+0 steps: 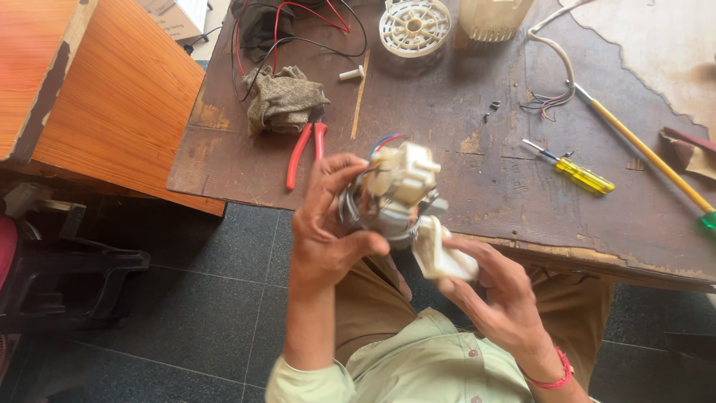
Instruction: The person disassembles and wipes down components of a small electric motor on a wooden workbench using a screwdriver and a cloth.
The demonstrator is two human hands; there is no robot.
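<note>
My left hand [324, 227] grips a small electric fan motor [391, 198], a grey metal body with cream plastic parts and red and blue wires on top. It is held in front of my chest, just over the near edge of the wooden table [447, 127]. My right hand [496, 291] holds a cream plastic piece [440, 254] at the motor's lower right side, with fingers curled under it. Both hands touch the assembly.
On the table lie red-handled pliers [302, 153], a grey rag [283, 101], a yellow-handled screwdriver [578, 173], a long yellow-shafted tool [645, 153], a round white fan part [415, 26], loose wires [298, 30] and small screws [491, 110]. An orange wooden cabinet [112, 97] stands left.
</note>
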